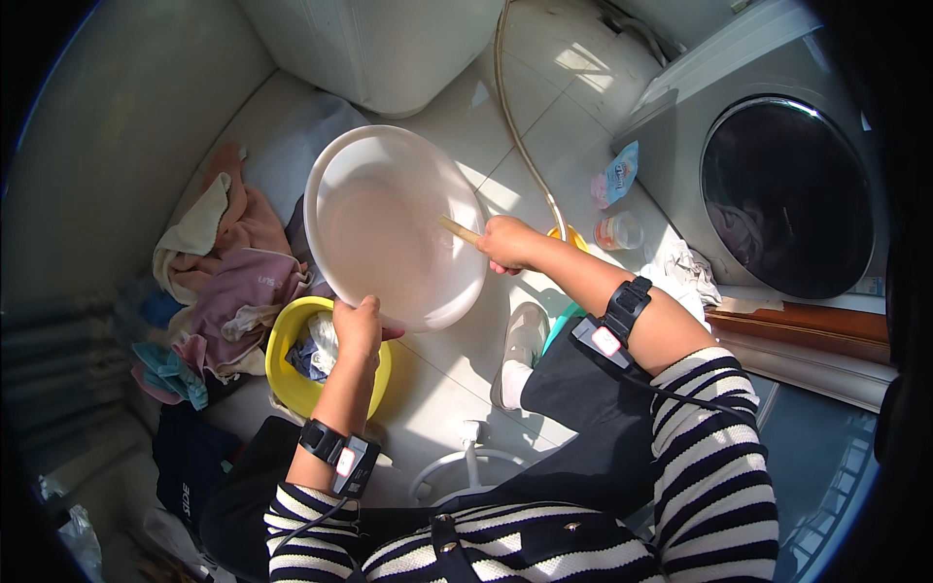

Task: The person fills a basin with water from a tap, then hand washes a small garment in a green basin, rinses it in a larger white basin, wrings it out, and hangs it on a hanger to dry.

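Note:
A large whitish plastic basin (379, 233) is held tilted, its inside facing me. My left hand (356, 328) grips its near rim, thumb on top. In my right hand (510, 244) is a tan tube-like piece (458, 229), pointing into the basin over its right rim. Whether this piece joins the hose beyond my forearm is hidden. Cloudy streaks show on the basin's inner wall near the piece's tip. Below my left hand stands a yellow bucket (288, 379) holding white and dark blue cloth (321, 346).
Piled clothes (248, 306) lie at the left. A hose (514, 124) runs across the tiled floor towards a yellow container (576, 239). A front-loading washing machine (787, 197) stands at right, near a detergent pouch (617, 175), a clear jar (619, 232) and white cloth (689, 270).

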The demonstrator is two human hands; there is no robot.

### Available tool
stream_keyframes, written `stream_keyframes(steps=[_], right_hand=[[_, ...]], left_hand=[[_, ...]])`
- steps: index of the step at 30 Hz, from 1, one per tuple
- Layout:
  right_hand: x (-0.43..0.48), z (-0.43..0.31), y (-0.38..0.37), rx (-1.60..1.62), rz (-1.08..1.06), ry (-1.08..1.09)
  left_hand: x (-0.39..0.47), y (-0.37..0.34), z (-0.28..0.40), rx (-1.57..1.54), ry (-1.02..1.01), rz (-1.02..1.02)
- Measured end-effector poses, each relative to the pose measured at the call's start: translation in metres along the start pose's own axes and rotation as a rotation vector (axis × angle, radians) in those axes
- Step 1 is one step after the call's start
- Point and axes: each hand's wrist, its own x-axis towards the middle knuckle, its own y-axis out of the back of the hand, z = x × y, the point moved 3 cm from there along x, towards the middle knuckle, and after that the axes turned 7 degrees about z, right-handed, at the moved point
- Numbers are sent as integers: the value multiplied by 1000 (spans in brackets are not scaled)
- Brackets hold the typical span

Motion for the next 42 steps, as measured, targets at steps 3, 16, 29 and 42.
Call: stream_keyframes(steps=[3,16,29,42], right_hand=[[1,0,1,5,-4,5],[26,2,2,26,55,-60],[24,-13,-26,361,105,122],[37,-85,-70,-374,308,445]], left_hand=[[7,-12,35,207,-144,70],[17,-35,95,745,-939,467],[57,94,25,-326,45,325],[54,7,-56,-283,391,-297]])
